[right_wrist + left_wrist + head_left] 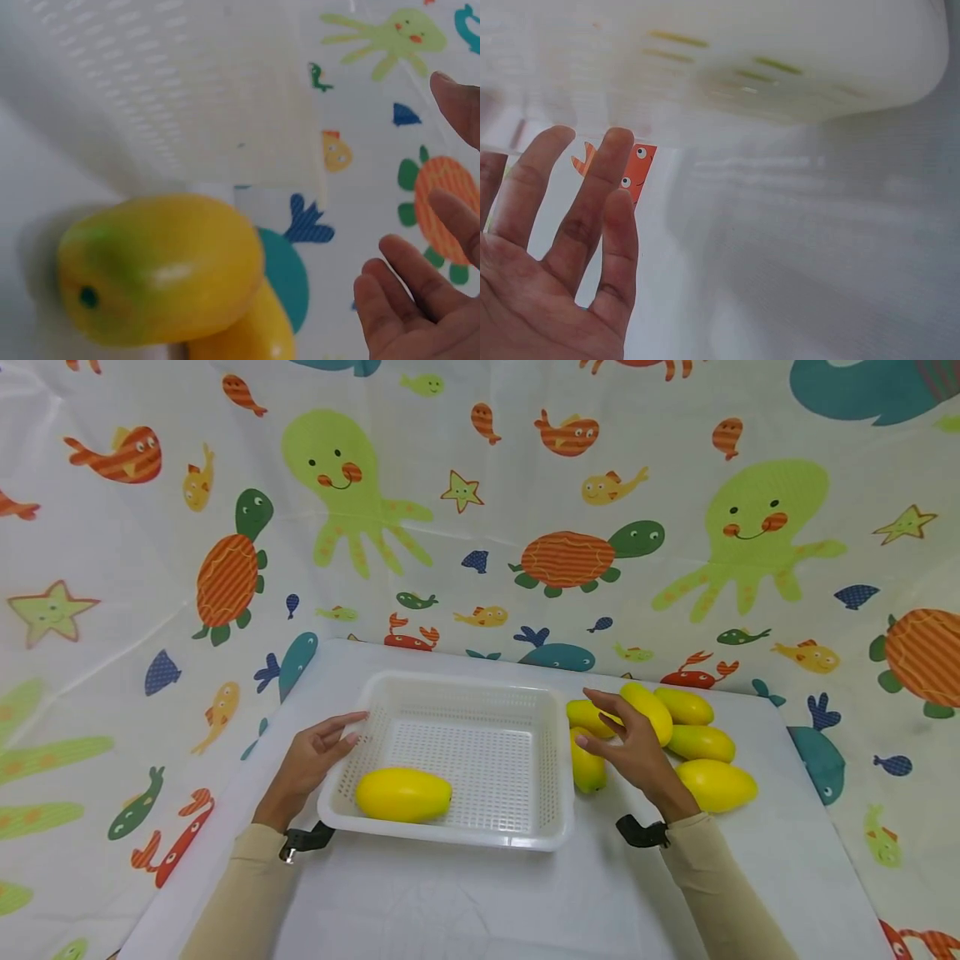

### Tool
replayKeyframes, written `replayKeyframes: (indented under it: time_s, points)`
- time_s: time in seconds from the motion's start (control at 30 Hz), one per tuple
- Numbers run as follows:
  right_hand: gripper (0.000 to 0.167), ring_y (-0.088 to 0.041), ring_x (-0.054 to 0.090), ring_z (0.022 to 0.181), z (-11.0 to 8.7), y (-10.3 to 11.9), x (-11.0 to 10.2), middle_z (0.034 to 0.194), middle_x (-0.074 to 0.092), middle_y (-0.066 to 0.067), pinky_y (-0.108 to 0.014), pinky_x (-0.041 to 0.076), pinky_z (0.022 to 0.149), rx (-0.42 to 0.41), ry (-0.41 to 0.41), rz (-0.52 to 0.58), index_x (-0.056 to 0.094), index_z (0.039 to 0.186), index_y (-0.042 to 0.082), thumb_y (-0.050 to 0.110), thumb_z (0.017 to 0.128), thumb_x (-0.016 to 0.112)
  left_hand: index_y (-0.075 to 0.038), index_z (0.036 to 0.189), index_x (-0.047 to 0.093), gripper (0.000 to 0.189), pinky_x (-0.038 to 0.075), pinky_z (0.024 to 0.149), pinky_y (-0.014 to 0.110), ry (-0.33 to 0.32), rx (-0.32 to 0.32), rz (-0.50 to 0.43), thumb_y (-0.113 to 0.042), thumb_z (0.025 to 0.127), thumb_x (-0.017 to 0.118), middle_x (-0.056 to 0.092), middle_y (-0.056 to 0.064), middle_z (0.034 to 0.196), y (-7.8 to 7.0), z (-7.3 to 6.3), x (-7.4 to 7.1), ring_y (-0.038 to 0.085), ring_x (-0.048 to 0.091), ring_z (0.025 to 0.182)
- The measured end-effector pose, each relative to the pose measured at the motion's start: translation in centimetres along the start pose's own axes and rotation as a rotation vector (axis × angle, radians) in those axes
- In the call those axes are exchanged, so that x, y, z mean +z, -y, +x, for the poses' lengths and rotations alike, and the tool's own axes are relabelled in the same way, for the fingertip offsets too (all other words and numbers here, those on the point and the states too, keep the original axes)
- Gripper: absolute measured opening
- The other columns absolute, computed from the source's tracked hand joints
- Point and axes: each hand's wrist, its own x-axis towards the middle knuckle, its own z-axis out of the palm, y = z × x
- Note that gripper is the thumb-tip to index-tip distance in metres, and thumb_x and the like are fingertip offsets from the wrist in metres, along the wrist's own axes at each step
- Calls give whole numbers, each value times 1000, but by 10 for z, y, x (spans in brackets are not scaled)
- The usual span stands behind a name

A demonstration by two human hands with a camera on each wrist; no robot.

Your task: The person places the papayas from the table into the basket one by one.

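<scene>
A white plastic basket [442,841] with a perforated floor stands on the white table. Inside, near its front left corner, lies one oblong yellow fruit [403,795], like a papaya or mango. My left hand [313,764] is at the basket's left rim, fingers extended; the left wrist view shows its fingertips [618,139] right by the basket wall. My right hand [637,752] hovers beyond the right rim, thumb and fingers spread with nothing between them. Below it, a yellow fruit [161,270] with a greenish end lies beside the basket, partly hidden by the hand in the head view.
Several more yellow fruits [716,785] lie in a group on the table [465,902] to the basket's right. Behind and at the sides hangs a white cloth [420,602] printed with sea animals. Dark straps [641,832] circle both wrists.
</scene>
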Motion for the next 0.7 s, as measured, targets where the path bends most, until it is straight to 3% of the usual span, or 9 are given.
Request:
replayKeyframes:
  time_s: [0.37,0.7]
  points:
    - [74,-37,37,157,-9,-38,2,169,43,-3,-65,28,130,86,28,39,46,159,14,27,96,82,-29,156,55,56,65,91,34,5,-3,-8,-47,104,67,54,8,162,5,0,-1,15,76,115]
    - [72,-39,39,155,-11,-55,8,166,46,-9,-64,28,130,71,41,54,48,157,14,20,94,83,-27,156,55,56,65,90,35,2,9,-10,-45,104,68,55,8,162,3,0,-1,15,77,114]
